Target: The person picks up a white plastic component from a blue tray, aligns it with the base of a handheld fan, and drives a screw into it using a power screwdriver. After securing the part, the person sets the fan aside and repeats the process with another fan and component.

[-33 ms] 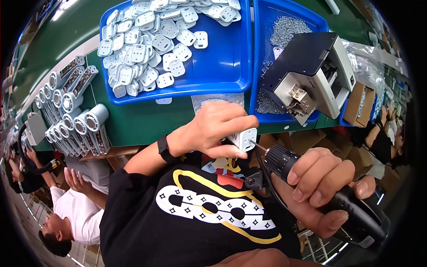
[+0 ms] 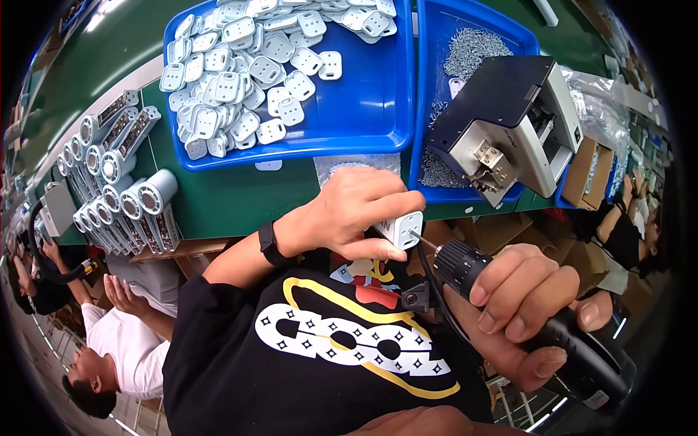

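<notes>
My left hand, a dark band on its wrist, grips a white plastic housing between thumb and fingers. The housing's end face, with small holes in it, is turned to the right; most of the body is hidden by the hand. A black cordless screwdriver fills my right hand, the fingers wrapped over its body. Its thin bit points left and meets the end face at one of the holes. Whether a screw sits at the tip is too small to tell.
Ahead lies a blue tray of white end plates. Right of it, a blue tray holds loose screws beneath a black-and-grey screw feeder. Several grey-white cylindrical assemblies line the green table's left side. A co-worker sits at left.
</notes>
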